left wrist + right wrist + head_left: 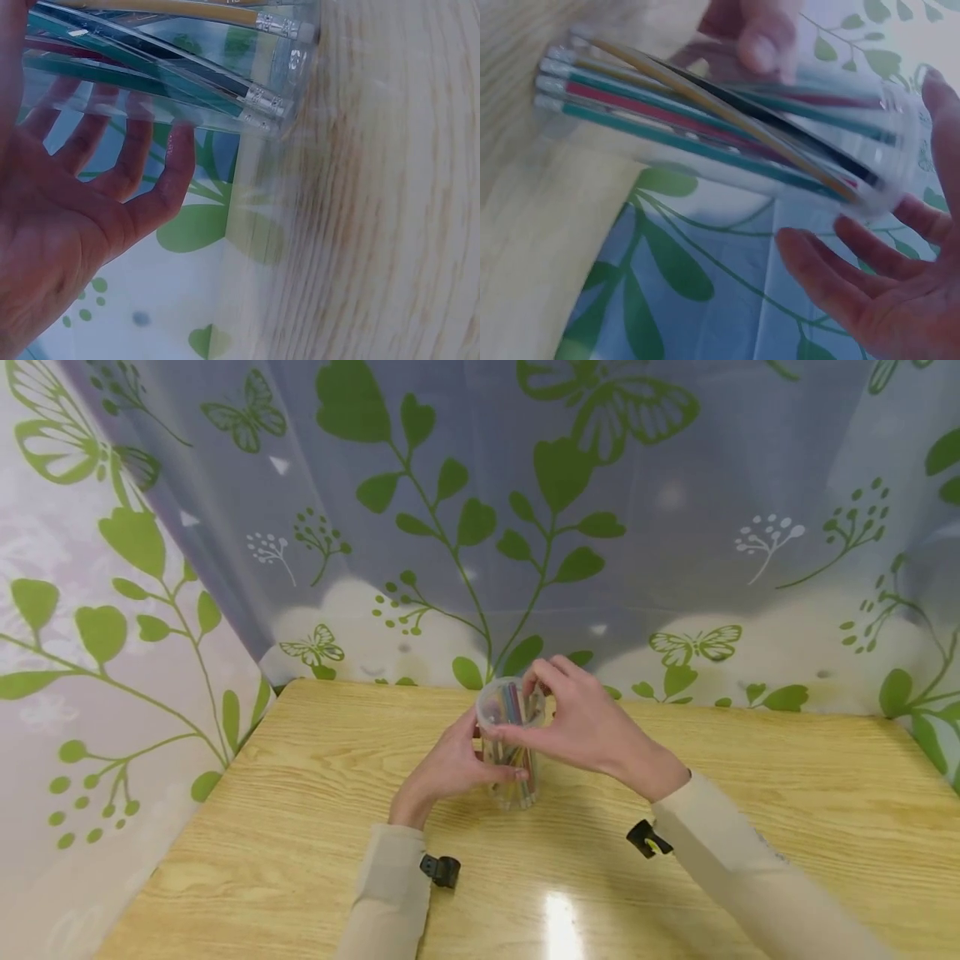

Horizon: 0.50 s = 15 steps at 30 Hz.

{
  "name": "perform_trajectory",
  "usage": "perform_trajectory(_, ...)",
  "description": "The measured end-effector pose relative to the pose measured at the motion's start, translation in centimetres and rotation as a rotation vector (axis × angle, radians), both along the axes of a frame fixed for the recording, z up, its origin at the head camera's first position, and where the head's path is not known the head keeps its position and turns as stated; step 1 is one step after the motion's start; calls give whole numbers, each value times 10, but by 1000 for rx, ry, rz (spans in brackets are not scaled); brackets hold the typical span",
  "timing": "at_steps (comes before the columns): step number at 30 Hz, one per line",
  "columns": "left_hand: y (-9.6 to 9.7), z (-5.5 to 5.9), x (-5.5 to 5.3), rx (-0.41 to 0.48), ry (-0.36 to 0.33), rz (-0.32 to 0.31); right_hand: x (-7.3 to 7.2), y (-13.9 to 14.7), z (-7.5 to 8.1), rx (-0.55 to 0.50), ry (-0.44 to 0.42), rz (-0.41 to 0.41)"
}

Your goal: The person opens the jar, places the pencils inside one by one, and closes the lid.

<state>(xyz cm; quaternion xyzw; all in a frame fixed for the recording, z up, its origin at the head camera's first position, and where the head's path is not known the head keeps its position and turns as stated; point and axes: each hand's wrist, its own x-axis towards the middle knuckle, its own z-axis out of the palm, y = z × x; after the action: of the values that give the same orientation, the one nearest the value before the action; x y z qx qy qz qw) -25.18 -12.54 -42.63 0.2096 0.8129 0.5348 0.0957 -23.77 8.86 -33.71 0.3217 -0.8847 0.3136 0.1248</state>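
Observation:
A clear plastic jar (512, 795) stands upright on the wooden table, with several pencils (705, 112) in green, red, yellow and black inside. Silver ferrules and erasers point down at its base. My left hand (450, 762) grips the jar's side, thumb across the front and fingers curled behind. Over the top, my right hand (588, 720) holds the translucent round lid (491, 708) by its rim, thumb on the near side and bent fingers on the far side. In the right wrist view the lid sits on the jar's mouth.
The light wooden table (300, 852) spreads out to both sides and ends behind the jar at a curtain (660, 527) printed with green leaves and butterflies. A second printed cloth (112, 710) hangs at the left. Each sleeve carries a small black wrist device (442, 870).

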Motion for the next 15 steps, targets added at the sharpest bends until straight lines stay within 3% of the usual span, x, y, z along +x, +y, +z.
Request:
perform_trajectory(3, 1, 0, -1, 17, -12, -10, -3, 5, 6, 9, -71, 44)
perform_trajectory(9, 1, 0, 0, 26, -17, -10, -13, 12, 8, -19, -23, 214)
perform_trajectory(12, 0, 1, 0, 19, -15, -7, -14, 11, 5, -33, 23, 222)
perform_trajectory(15, 0, 1, 1, 12, -6, -9, -12, 5, 2, -11, 90, 166)
